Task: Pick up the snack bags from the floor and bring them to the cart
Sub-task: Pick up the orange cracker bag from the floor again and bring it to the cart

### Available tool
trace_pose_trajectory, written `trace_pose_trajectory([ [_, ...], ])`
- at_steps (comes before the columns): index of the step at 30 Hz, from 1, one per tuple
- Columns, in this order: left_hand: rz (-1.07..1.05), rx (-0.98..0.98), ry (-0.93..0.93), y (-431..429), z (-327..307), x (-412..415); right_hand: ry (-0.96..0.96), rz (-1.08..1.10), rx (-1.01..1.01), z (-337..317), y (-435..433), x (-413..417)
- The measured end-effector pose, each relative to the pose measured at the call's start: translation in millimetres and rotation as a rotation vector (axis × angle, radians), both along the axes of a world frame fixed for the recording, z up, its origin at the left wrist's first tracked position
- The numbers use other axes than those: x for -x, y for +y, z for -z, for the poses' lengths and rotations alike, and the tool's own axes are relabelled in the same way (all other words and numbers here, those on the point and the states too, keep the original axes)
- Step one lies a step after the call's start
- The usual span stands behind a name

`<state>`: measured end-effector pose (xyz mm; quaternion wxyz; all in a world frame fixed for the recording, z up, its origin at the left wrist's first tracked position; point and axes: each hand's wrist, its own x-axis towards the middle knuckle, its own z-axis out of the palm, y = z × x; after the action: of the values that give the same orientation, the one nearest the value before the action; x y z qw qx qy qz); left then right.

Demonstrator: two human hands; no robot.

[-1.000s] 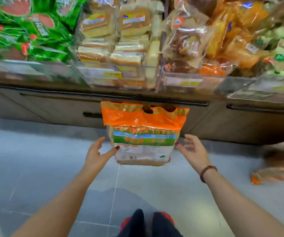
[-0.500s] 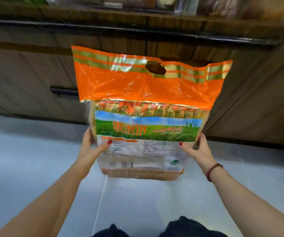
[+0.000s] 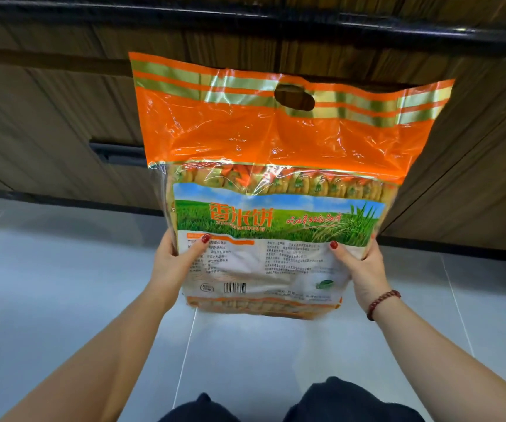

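Head view; large snack bag [image 3: 279,138] of glossy, crinkled plastic film, roughly rectangular and widening toward the top; orange upper band with gold stripes and an oval carry hole [image 3: 294,97]; below it a clear window showing a row of round, pale-yellow cakes; then a printed panel with a green field, and a white block of small text with a barcode [image 3: 235,287]. The bag is held upright in the air, above the smooth grey tiled floor [image 3: 47,284] and in front of a dark wood-grain cabinet [image 3: 47,111] bearing a black bar handle [image 3: 117,152] and a black rail [image 3: 306,24] along its top; the grip sits low, at the two side edges, so most of the bag stands above the hands. Left hand [image 3: 171,264] grasps the lower left edge, thumb laid across the front, fingers hidden behind; right hand [image 3: 364,269] grasps the lower right edge likewise, thumb on the front; a dark red bead bracelet [image 3: 382,303] circles the right wrist; dark-clad knees [image 3: 346,400] show at the lower edge
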<state>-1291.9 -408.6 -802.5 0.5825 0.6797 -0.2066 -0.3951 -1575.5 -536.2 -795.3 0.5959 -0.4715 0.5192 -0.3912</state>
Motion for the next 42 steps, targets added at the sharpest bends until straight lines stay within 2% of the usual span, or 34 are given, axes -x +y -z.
trace_pose_trajectory([
  [6, -0.053, 0.002, -0.016, 18.0, -31.5, -0.5, -0.036, -0.07, -0.019, -26.7, 9.4, -5.7],
  [12, -0.097, -0.031, -0.037, 60.4, -131.9, -5.1, -0.059, -0.107, -0.061, -119.8, 36.6, -15.8],
  [18, -0.211, -0.022, -0.068, 108.3, -280.7, -3.4, -0.069, -0.16, -0.033, -267.7, 68.0, -28.9],
  [22, -0.29, -0.01, -0.09, 134.2, -403.3, -9.3, -0.093, -0.211, -0.01, -385.7, 77.0, -45.8],
  [32, -0.53, 0.183, -0.223, 210.6, -703.7, -48.4, -0.22, -0.464, 0.053, -683.1, 100.4, -139.0],
  [37, -0.674, 0.316, -0.319, 266.3, -806.5, -79.5, -0.305, -0.601, 0.134, -793.5, 138.0, -205.6],
  [42, -0.706, 0.366, -0.379, 326.2, -880.4, -113.5, -0.34, -0.704, 0.168, -860.4, 178.0, -276.7],
])
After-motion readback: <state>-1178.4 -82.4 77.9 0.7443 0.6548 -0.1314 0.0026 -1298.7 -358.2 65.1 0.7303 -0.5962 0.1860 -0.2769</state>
